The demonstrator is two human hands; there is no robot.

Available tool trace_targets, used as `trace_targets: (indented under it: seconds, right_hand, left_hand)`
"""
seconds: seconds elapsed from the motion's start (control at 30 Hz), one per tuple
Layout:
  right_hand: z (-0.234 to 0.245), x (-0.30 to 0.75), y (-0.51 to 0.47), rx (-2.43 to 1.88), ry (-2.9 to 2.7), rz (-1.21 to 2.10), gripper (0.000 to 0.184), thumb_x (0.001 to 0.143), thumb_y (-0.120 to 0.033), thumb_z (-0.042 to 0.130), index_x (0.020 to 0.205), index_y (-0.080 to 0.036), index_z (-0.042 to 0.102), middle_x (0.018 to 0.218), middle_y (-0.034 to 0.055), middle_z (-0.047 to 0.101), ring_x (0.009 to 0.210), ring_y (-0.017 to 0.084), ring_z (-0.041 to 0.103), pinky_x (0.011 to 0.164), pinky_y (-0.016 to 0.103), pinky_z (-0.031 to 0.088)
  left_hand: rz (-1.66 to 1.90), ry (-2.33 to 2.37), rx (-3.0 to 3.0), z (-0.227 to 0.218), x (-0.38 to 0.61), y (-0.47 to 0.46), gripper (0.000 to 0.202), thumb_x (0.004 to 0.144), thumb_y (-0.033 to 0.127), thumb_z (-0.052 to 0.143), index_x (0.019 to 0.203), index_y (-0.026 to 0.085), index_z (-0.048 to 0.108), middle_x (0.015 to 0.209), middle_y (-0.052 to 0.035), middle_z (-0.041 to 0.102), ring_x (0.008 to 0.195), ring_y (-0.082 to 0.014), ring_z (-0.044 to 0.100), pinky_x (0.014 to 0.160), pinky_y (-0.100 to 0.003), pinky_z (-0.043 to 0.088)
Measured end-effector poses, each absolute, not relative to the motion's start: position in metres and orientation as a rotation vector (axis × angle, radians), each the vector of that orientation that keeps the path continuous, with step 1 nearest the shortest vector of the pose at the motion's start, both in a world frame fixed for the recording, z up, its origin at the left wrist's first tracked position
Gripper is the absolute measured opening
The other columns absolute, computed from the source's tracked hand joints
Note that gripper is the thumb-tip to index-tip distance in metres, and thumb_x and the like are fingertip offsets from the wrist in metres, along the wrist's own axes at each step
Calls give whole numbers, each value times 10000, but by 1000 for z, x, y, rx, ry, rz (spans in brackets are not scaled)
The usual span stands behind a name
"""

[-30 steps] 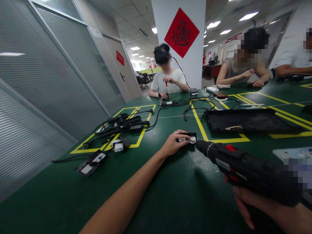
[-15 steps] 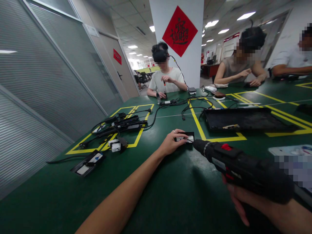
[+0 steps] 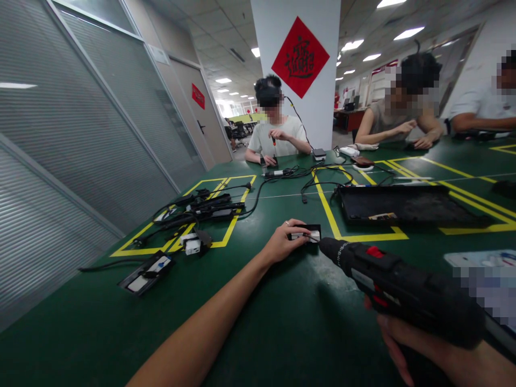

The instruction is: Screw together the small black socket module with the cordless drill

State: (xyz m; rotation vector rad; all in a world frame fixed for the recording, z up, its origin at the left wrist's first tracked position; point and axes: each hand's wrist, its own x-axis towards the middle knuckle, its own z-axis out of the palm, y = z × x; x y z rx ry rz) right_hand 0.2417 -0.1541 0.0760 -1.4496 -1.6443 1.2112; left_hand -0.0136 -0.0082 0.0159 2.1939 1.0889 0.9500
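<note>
My left hand reaches across the green table and grips a small black device with a white part, fingers curled over its left end. My right hand, at the lower right, is wrapped round the grip of a black electric screwdriver with red buttons. The tool's tip rests against the right side of the small device.
A black tray lies in a yellow-taped box to the right. Black cables and adapters fill another taped box at left, with an opened unit nearer me. Three people work at the far side; a white pillar stands behind.
Both hands, the screwdriver and the small device keep the same hold. Only the view has shifted slightly.
</note>
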Motion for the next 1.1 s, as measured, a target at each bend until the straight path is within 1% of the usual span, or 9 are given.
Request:
trace_targets:
  seconds: [0.17, 0.33, 0.47, 0.53, 0.63, 0.7, 0.8, 0.9, 1.1]
  right_hand:
    - [87, 244, -156, -1432, -1678, 1113, 100, 661, -159, 681, 687, -254, 669, 616, -20, 707, 729, 242, 714, 704, 351, 619]
    - [86, 248, -156, -1427, -1704, 1105, 116, 665, -223, 710, 774, -240, 671, 565, -6, 686, 706, 254, 713, 595, 334, 622]
    - [68, 248, -155, -1381, -1635, 1271, 45, 721, -242, 668, 765, -234, 664, 461, -26, 634, 651, 238, 712, 573, 332, 619]
    - [58, 249, -154, -1342, -1593, 1320, 88, 734, -264, 655, 812, -229, 670, 466, -24, 640, 715, 253, 717, 605, 356, 620]
    - [49, 252, -153, -1279, -1557, 1282, 149, 707, -270, 677, 849, -221, 675, 598, 7, 706, 830, 272, 708, 678, 375, 615]
    - [49, 253, -152, -1262, -1570, 1259, 163, 698, -263, 686, 855, -221, 676, 613, 13, 713, 813, 271, 711, 648, 353, 619]
    - [56, 252, -151, -1286, -1601, 1244, 140, 701, -242, 681, 840, -223, 681, 577, 9, 702, 739, 266, 720, 566, 325, 620]
    - [69, 248, -150, -1350, -1660, 1137, 117, 667, -205, 697, 781, -232, 684, 617, 11, 717, 731, 266, 719, 599, 341, 622]
    - [94, 241, -148, -1323, -1751, 956, 137, 625, -199, 694, 753, -250, 688, 761, 22, 745, 941, 330, 670, 685, 366, 611]
  left_hand:
    - [959, 1076, 2209, 14, -13, -7, 210, 821, 270, 598, 1005, 239, 695, 1150, -67, 573, 1067, -208, 532, 989, -397, 377]
    - [967, 1058, 2219, 14, -13, -6, 218, 823, 267, 598, 1018, 240, 691, 1156, -68, 568, 1073, -202, 530, 994, -392, 377]
    - [961, 1041, 2214, 13, -13, -6, 224, 821, 288, 602, 1021, 238, 691, 1164, -72, 564, 1083, -203, 527, 994, -385, 382]
    - [959, 1052, 2216, 13, -13, -6, 225, 821, 297, 602, 1019, 236, 691, 1158, -73, 567, 1081, -205, 526, 988, -384, 385]
    - [963, 1085, 2217, 13, -13, -6, 224, 814, 293, 610, 1013, 234, 694, 1156, -73, 570, 1076, -211, 526, 983, -386, 385]
    - [951, 1085, 2214, 14, -14, -7, 225, 818, 286, 603, 1018, 233, 692, 1163, -72, 569, 1078, -212, 526, 985, -384, 384]
    - [930, 1075, 2210, 17, -15, -8, 225, 835, 256, 569, 1024, 240, 690, 1170, -65, 568, 1087, -210, 526, 992, -386, 380]
    - [926, 1070, 2209, 19, -16, -9, 232, 831, 221, 560, 1021, 244, 691, 1173, -57, 569, 1093, -211, 524, 999, -394, 373]
    - [930, 1067, 2209, 18, -15, -9, 233, 822, 219, 574, 1022, 242, 690, 1171, -64, 573, 1082, -212, 533, 997, -398, 379]
